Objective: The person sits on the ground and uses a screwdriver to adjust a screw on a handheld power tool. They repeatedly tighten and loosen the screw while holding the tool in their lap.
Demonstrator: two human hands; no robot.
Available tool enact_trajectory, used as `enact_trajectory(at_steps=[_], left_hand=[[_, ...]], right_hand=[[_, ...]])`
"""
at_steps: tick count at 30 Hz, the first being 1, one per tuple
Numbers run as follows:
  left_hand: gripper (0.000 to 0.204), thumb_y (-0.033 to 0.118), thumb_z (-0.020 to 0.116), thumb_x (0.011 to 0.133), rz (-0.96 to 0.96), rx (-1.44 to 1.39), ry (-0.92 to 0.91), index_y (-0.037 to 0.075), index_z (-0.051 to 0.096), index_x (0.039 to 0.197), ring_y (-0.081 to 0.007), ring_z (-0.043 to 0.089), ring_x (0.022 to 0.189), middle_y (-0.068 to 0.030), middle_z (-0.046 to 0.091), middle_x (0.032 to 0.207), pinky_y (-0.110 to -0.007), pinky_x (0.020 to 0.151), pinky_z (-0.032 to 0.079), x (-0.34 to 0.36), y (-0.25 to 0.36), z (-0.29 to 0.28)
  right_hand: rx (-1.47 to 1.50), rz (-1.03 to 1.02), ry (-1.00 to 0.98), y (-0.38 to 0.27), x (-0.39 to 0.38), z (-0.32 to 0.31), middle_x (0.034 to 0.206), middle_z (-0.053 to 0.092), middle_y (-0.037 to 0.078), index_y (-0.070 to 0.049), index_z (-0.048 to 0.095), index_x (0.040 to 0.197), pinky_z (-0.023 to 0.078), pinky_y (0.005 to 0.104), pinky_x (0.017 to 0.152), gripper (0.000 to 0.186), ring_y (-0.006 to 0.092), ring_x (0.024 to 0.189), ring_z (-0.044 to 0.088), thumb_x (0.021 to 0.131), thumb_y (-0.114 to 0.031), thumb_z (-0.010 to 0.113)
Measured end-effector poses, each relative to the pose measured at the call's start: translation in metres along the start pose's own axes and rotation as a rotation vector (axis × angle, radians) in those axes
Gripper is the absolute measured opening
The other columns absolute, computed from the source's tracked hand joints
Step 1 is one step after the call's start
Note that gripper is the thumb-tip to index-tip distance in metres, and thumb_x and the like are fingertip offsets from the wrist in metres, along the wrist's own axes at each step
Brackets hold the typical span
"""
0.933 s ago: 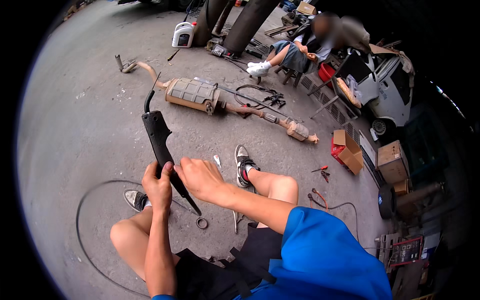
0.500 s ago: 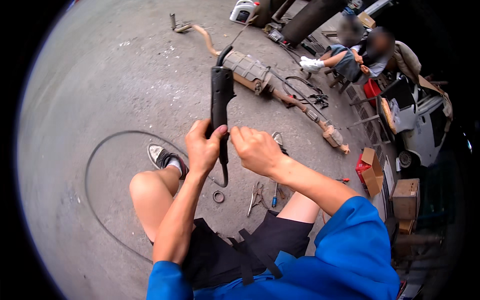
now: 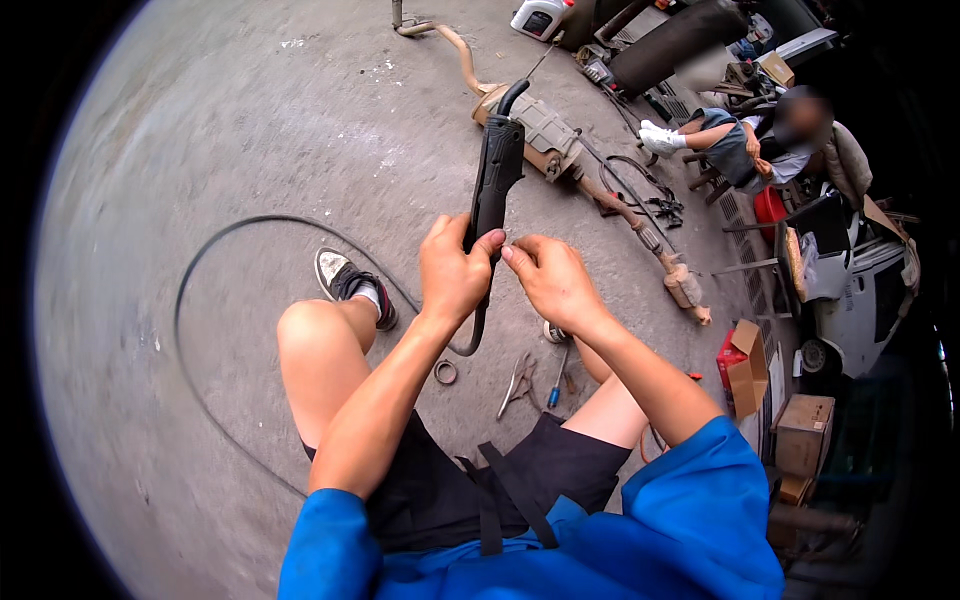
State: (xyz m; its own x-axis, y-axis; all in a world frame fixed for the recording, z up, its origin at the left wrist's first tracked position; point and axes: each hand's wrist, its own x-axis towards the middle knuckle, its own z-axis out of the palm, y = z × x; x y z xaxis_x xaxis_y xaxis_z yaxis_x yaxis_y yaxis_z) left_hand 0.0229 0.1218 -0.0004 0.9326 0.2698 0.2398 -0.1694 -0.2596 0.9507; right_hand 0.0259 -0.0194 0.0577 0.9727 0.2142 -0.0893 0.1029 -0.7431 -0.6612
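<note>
My left hand (image 3: 455, 268) is wrapped round the lower grip of a black welding torch (image 3: 494, 170). The torch stands nearly upright in front of me, its curved neck at the top with a thin wire (image 3: 541, 64) sticking out. A black cable (image 3: 177, 315) leaves its lower end and loops across the floor to the left. Close beside the grip is my right hand (image 3: 553, 280), thumb and forefinger pinched near my left thumb. Whether anything tiny is between those fingertips cannot be made out.
A rusty exhaust pipe with a muffler (image 3: 548, 125) lies ahead. Between my legs are locking pliers (image 3: 516, 385), a blue-handled tool (image 3: 554, 396) and a dark ring (image 3: 445, 373). An open carton (image 3: 745, 370) stands right. A person (image 3: 740, 142) sits at far right; a white jug (image 3: 541, 18) stands ahead.
The view has shifted, and hands and torch now appear further right in it. The torch leans slightly more to the right. My left hand keeps its grip, and my right stays pinched beside it.
</note>
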Motion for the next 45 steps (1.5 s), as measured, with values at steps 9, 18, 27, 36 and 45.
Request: enact_trajectory(at_steps=[9,18,27,36,45], left_hand=[[0.026,0.016,0.076,0.081,-0.028,-0.099,-0.003,-0.005,0.067,0.095,-0.0265,0.058,0.068,-0.0159,0.06,0.076,-0.037,0.064,0.045,0.008,-0.007,-0.003],[0.024,0.014,0.075,0.082,0.068,-0.034,-0.015,-0.004,0.065,0.093,-0.0251,0.056,0.066,-0.014,0.057,0.075,-0.037,0.062,0.044,0.004,0.006,0.005],[0.022,0.013,0.073,0.084,0.012,-0.027,-0.036,-0.005,0.065,0.094,-0.0235,0.059,0.069,-0.014,0.059,0.077,-0.035,0.063,0.045,0.004,0.002,0.006],[0.037,0.027,0.076,0.087,-0.155,-0.266,-0.18,-0.006,0.065,0.099,-0.011,0.055,0.074,-0.0051,0.062,0.081,-0.027,0.068,0.046,0.011,-0.003,0.001],[0.047,0.009,0.068,0.082,-0.266,-0.901,-0.384,-0.001,0.044,0.122,-0.03,0.067,0.098,-0.018,0.064,0.104,-0.043,0.093,0.051,0.023,0.006,-0.015]], right_hand=[[-0.996,-0.787,0.237,-0.007,-0.003,-0.008,0.075,0.055,0.008,0.0,0.058,0.088,0.053,0.0282,0.056,0.017,0.0209,0.064,0.06,0.075,-0.01,0.06],[0.814,0.575,-0.16,0.008,0.017,-0.009,0.059,0.053,0.009,0.005,0.062,0.081,0.045,0.0348,0.043,0.029,0.0173,0.05,0.057,0.095,-0.019,0.055],[-0.026,-0.088,0.004,0.0,-0.001,-0.01,0.089,0.064,0.029,0.009,0.053,0.098,0.05,0.0464,0.073,0.024,0.044,0.088,0.064,0.092,-0.013,0.06],[-0.595,-0.61,0.164,0.005,-0.007,-0.024,0.085,0.057,0.013,0.0,0.054,0.095,0.055,0.039,0.067,0.029,0.0306,0.081,0.063,0.068,0.003,0.063],[-0.464,-0.621,0.209,-0.004,-0.016,-0.019,0.078,0.057,0.01,-0.003,0.06,0.1,0.052,0.0396,0.061,0.02,0.0301,0.071,0.063,0.08,-0.004,0.063]])
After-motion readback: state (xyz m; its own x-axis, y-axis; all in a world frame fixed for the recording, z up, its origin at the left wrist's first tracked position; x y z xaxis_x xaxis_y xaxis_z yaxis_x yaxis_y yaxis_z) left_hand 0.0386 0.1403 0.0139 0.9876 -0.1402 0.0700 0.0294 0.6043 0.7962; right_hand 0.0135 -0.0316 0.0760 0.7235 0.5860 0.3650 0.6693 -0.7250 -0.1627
